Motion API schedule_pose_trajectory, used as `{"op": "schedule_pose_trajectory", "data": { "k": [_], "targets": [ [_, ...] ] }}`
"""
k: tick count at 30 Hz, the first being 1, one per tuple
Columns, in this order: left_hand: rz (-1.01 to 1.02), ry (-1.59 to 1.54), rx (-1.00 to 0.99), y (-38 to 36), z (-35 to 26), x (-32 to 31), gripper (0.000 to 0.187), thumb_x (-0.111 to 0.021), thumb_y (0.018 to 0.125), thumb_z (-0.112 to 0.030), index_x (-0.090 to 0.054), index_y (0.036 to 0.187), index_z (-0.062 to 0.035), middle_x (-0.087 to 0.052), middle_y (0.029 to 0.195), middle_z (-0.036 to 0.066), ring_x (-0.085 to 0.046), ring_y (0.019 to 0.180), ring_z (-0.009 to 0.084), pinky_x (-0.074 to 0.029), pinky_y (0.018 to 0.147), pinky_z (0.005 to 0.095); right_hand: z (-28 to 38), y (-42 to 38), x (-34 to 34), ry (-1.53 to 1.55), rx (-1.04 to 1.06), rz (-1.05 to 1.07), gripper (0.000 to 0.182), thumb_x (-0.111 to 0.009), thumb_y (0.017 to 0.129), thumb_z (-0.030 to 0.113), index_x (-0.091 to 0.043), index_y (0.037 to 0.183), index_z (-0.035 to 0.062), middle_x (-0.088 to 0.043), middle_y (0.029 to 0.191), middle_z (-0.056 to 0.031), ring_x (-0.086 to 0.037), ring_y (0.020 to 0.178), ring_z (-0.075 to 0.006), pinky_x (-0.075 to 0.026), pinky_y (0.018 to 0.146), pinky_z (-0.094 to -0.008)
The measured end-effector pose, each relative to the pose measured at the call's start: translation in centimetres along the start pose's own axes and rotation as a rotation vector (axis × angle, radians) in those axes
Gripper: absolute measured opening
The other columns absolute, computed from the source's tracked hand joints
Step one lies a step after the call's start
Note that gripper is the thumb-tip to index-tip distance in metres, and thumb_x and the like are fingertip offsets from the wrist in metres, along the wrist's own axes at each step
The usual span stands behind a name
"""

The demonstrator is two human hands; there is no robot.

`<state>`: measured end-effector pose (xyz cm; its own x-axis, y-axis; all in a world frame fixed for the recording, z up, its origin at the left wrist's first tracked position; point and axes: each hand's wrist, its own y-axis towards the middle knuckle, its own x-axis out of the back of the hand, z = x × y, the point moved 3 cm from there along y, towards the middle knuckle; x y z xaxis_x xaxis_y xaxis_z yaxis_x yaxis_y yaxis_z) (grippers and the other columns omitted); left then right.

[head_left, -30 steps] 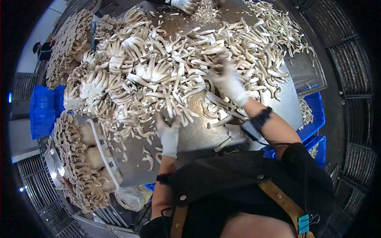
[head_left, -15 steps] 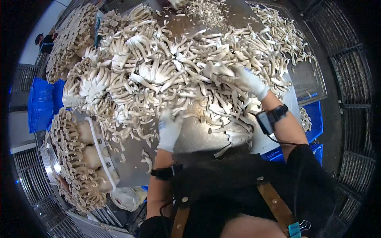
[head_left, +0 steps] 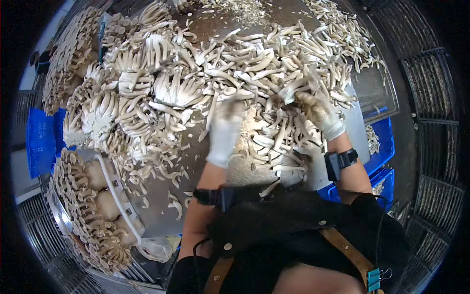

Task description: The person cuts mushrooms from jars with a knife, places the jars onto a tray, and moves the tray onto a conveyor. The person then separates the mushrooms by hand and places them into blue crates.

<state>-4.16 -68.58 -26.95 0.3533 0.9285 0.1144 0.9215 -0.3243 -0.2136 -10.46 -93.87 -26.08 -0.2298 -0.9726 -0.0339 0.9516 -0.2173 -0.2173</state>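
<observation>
A large heap of loose, long-stemmed mushrooms point(head_left: 274, 63) covers the metal table, with whole clumps of mushrooms point(head_left: 178, 88) on its left side. My right hand point(head_left: 320, 115), in a white glove soiled at the fingers, is curled round a mushroom point(head_left: 293, 90) at the heap's near right. Under it lie several loose mushrooms point(head_left: 279, 134). My left hand point(head_left: 226, 134), gloved too, hovers over the heap's near edge beside a long stem point(head_left: 211, 115); its fingers are smeared by motion.
Blue crates point(head_left: 379, 144) holding mushrooms stand at the right, and a blue basket point(head_left: 41, 142) at the left. Mushroom blocks point(head_left: 105, 203) are stacked along the table's left side. Small trimmings point(head_left: 245, 12) lie at the far end. Racks point(head_left: 433, 93) line the right.
My left hand has moved right and forward, nearer my right hand. My right hand has shifted slightly right and nearer to me. The view has moved a little.
</observation>
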Motion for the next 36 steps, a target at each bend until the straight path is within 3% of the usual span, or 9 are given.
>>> {"op": "schedule_pose_trajectory", "data": {
  "k": [3,9,12,15,18,24,27,32,36],
  "targets": [
    [-0.434,-0.301,0.071,0.8,2.3,7.7,0.046,-0.054,0.095,-0.03,-0.046,0.129,0.0007,-0.059,0.098,0.01,-0.057,0.086,0.0105,-0.048,0.071,0.0205,1.0,2.1,1.9,-0.64,0.043,-0.331,0.044,-0.056,0.08,0.005,-0.049,0.123,-0.0051,-0.06,0.108,-0.0129,-0.058,0.092,-0.0188,-0.047,0.084,-0.0287],
    [-0.439,-0.094,-0.054,2.9,3.9,14.2,0.038,-0.052,0.096,-0.027,-0.048,0.12,0.0035,-0.054,0.101,0.009,-0.053,0.09,0.0162,-0.047,0.077,0.0283,2.8,3.7,5.4,0.285,0.232,-0.268,0.043,-0.058,0.081,0.006,-0.046,0.121,-0.0036,-0.057,0.1,-0.0108,-0.058,0.088,-0.0178,-0.047,0.082,-0.0279],
    [-0.521,0.258,-0.114,4.0,1.8,15.1,0.052,-0.055,0.094,-0.03,-0.043,0.128,0.0081,-0.052,0.119,0.02,-0.051,0.108,0.0259,-0.045,0.09,0.0337,3.4,2.8,1.4,-1.401,0.412,-0.324,0.05,-0.061,0.076,0.012,-0.047,0.12,-0.0069,-0.056,0.102,-0.0231,-0.056,0.095,-0.0331,-0.044,0.087,-0.0432],
    [-0.658,0.788,-0.434,6.3,-3.6,15.1,0.061,-0.057,0.09,-0.035,-0.044,0.128,0.0104,-0.049,0.128,0.03,-0.047,0.119,0.0407,-0.041,0.097,0.0444,1.8,0.5,-9.2,-0.791,0.055,0.254,0.061,-0.065,0.076,0.017,-0.044,0.129,-0.0044,-0.05,0.121,-0.0275,-0.05,0.114,-0.0359,-0.042,0.094,-0.0408],
    [-0.259,1.091,-0.001,13.0,-1.3,18.3,0.064,-0.055,0.085,-0.046,-0.055,0.115,0.0102,-0.058,0.111,0.032,-0.055,0.108,0.0429,-0.043,0.094,0.0432,-5.9,0.5,-22.3,-0.065,0.101,0.659,0.072,-0.062,0.086,0.029,-0.026,0.138,-0.0078,-0.044,0.13,-0.0324,-0.047,0.122,-0.034,-0.037,0.103,-0.0383],
    [0.069,1.03,0.044,14.9,2.3,18.8,0.074,-0.055,0.083,-0.059,-0.057,0.115,0.0075,-0.059,0.114,0.03,-0.055,0.11,0.0404,-0.043,0.094,0.0388,-7.9,8.2,-24.0,-0.566,0.007,0.493,0.047,-0.053,0.095,0.021,-0.038,0.129,-0.0095,-0.053,0.121,-0.0208,-0.054,0.107,-0.0263,-0.045,0.092,-0.0352],
    [-0.208,1.039,-0.077,10.0,3.4,16.6,0.082,-0.059,0.082,-0.061,-0.046,0.132,0.0033,-0.051,0.129,0.027,-0.051,0.117,0.0336,-0.04,0.099,0.0387,-6.3,7.8,-18.0,0.063,-0.224,0.271,0.046,-0.049,0.098,0.028,-0.044,0.125,-0.0098,-0.061,0.105,-0.0157,-0.06,0.093,-0.0245,-0.048,0.087,-0.0346],
    [-0.212,-0.063,-0.07,7.1,1.2,9.4,0.077,-0.065,0.087,-0.038,-0.03,0.141,0.0047,-0.046,0.133,0.018,-0.047,0.119,0.0236,-0.037,0.102,0.0309,-4.7,11.2,-18.8,-0.384,0.064,0.197,0.078,-0.051,0.093,0.047,-0.025,0.139,-0.0099,-0.046,0.133,-0.0247,-0.046,0.121,-0.0296,-0.036,0.102,-0.0337],
    [-0.103,-0.062,-0.247,7.8,1.2,8.3,0.075,-0.064,0.082,-0.002,-0.021,0.144,-0.0012,-0.032,0.143,0.012,-0.044,0.121,0.0218,-0.045,0.096,0.0295,-0.5,11.8,-20.1,0.042,-0.052,0.322,0.068,-0.046,0.094,0.046,-0.038,0.135,-0.0083,-0.046,0.134,-0.0229,-0.051,0.116,-0.029,-0.038,0.099,-0.0311]
  ]
}}
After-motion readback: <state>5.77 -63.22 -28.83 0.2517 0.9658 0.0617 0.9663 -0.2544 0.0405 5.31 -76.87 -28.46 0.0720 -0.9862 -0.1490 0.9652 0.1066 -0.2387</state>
